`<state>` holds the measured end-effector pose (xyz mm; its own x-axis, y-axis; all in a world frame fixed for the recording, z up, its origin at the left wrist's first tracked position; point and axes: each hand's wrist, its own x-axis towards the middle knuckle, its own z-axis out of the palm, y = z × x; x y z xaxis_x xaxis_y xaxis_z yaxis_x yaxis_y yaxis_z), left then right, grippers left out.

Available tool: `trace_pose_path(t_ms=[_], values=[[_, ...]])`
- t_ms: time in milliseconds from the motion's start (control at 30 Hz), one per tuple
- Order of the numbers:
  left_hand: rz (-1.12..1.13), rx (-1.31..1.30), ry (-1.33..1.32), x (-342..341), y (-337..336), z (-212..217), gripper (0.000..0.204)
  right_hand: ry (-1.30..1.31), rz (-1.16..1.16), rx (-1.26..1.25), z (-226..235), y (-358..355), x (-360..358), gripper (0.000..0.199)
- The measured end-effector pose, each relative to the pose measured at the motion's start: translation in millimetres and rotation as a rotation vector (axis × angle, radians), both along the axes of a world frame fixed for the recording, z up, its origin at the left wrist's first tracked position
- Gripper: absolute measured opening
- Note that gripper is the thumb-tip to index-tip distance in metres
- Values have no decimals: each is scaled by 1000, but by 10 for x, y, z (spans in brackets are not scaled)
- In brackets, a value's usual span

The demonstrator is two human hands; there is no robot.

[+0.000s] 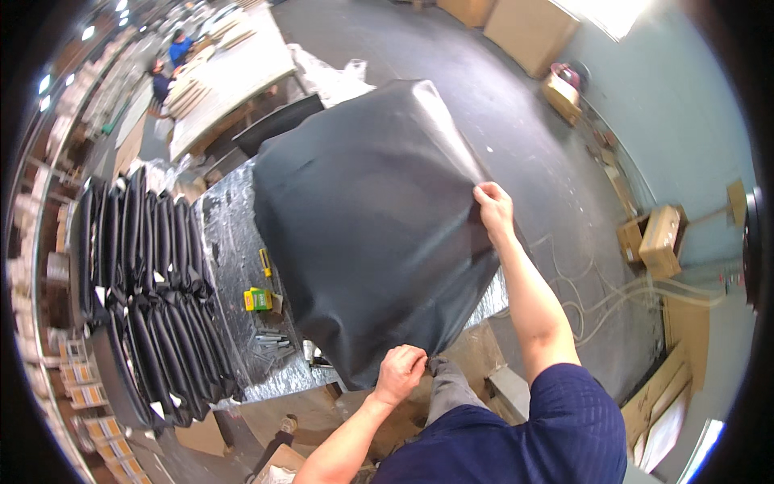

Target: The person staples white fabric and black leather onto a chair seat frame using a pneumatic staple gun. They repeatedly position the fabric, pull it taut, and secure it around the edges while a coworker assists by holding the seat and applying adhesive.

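Note:
A large black leather-like sheet (375, 214) spreads over the table in front of me, its surface slightly wrinkled. At its right edge, my right hand (495, 211) is closed in a pinch on the material, arm stretched forward. My left hand (400, 374) pinches the sheet's near edge, close to my body. The sheet sags in folds between the two hands. Whatever lies beneath it is hidden. Left of the sheet, on the film-covered table (228, 211), are a yellow-handled tool (264, 261), a small green and yellow box (257, 300) and several grey staple strips (272, 341).
Stacked black upholstered pieces (149, 290) stand in rows at the left. Behind is a long pale worktable (242, 77) with two people (179, 50) beside it. Cardboard boxes (663, 242) and loose hoses (613, 300) lie on the floor at right, near the wall.

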<state>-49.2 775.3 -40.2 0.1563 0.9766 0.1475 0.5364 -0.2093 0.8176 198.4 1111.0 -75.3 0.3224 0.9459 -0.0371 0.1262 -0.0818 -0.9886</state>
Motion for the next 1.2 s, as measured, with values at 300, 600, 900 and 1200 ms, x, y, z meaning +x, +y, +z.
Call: trace_pose_path(t_ms=[300,600,900,1200], values=[[-106,6,8,104,-308,176,9,-38,39,-5,-44,-300,107,8],[-103,80,-106,173,-340,247,12,-55,-10,-28,169,-248,403,14],[284,36,-165,-71,-82,560,7,-616,1218,352,1515,-2121,-778,45],[268,-278,-250,-528,452,1227,14,-361,1116,131,1564,-1917,-1050,17]])
